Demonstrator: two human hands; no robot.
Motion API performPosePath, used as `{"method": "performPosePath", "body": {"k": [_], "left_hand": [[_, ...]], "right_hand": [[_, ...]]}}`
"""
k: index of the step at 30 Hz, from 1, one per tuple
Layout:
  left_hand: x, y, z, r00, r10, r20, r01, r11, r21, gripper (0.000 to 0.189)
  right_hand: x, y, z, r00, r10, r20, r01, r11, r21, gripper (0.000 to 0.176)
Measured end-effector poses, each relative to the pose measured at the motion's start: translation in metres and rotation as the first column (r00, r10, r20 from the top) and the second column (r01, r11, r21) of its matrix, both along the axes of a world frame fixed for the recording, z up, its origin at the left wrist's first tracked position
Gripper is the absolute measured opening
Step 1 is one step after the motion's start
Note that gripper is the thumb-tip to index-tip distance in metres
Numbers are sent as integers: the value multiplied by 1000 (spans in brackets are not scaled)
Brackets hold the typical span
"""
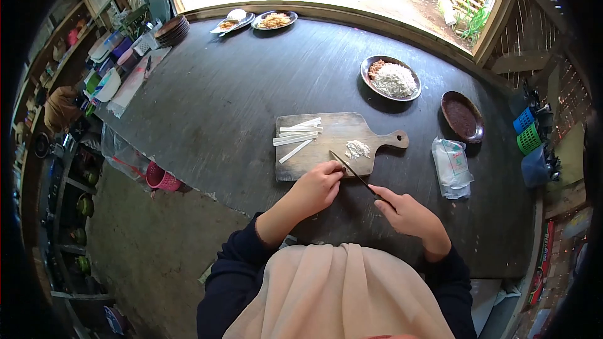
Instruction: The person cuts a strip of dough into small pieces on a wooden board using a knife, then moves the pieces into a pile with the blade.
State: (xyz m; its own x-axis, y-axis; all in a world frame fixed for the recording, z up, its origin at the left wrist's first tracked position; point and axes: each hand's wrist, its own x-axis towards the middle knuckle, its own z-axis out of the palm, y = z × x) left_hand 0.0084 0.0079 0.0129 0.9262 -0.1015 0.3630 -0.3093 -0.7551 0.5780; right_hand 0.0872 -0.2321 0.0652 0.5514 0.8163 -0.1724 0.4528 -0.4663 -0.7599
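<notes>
A wooden cutting board with a handle lies before me on the dark table. My right hand is closed around the handle of a knife, whose blade slants up and left over the board's lower right part. Close to the blade, my left hand is closed at the board's lower edge, fingers bunched together; whatever they hold is hidden. Several white strips rest on the board's left side. A small heap of chopped white pieces sits right of the knife tip.
Beyond the board stands a plate with white chopped pieces and reddish bits. At right are a brown oval dish and a white plastic packet. Food plates stand at the back, stacked brown plates at far left.
</notes>
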Motion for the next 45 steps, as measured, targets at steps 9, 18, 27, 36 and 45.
{"method": "performPosePath", "body": {"k": [9,18,27,36,45], "left_hand": [[0,0,1,1000,1,12,-1,1000,-9,23],[0,-1,1,1000,14,10,-14,1000,-1,24],[-1,-1,1,1000,13,20,-13,1000,10,24],[-1,-1,0,1000,-2,11,2,1000,-5,24],[-2,-2,3,1000,4,0,-4,1000,-9,22]], "right_hand": [[-5,5,5,999,-43,9,44,997,-62,39],[4,3,-2,999,-38,-28,37,998,-47,40],[1,9,-7,986,-104,-134,97,994,-54,40],[-3,11,2,991,-78,-111,69,994,-86,40],[-1,12,2,992,-66,-104,58,996,-73,42]]}}
